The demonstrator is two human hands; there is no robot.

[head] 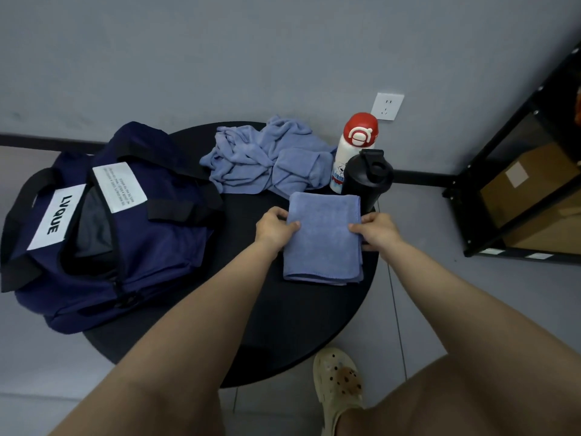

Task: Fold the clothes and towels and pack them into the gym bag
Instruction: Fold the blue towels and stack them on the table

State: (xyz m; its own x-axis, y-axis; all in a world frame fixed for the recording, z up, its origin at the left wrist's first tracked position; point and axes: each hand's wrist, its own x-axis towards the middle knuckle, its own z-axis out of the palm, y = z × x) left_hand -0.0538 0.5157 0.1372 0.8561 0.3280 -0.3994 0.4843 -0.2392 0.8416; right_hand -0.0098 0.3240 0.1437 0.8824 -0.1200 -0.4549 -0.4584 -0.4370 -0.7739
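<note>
Both arms reach fwd from the near edge over a round black table (283, 325). The left hand (273, 229) grips the left edge of a folded blue towel (323, 243), thumb on top pointing right, the other fingers curled round the far-left corner. The right hand (379, 229) pinches the towel's right edge, thumb on top pointing left; its other fingers go under the cloth and are hidden, so their spread can't be told. The towel lies flat on the table, right of centre, layered edges showing at its near end.

Far of it sits a crumpled blue towel (267, 158). At the far right stand a white bottle (353, 146) w/ red cap and a black shaker (366, 174), the shaker partly covering the bottle and just beside the folded towel's far-right corner. A navy gym bag (135, 240) rests at left, overhanging the table edge, zip open; its inside is too dark to make out. One pale clog (338, 385) shows near right, partly cut off by a leg. A black shelf (515, 171) w/ a cardboard box is cropped at the right edge.
</note>
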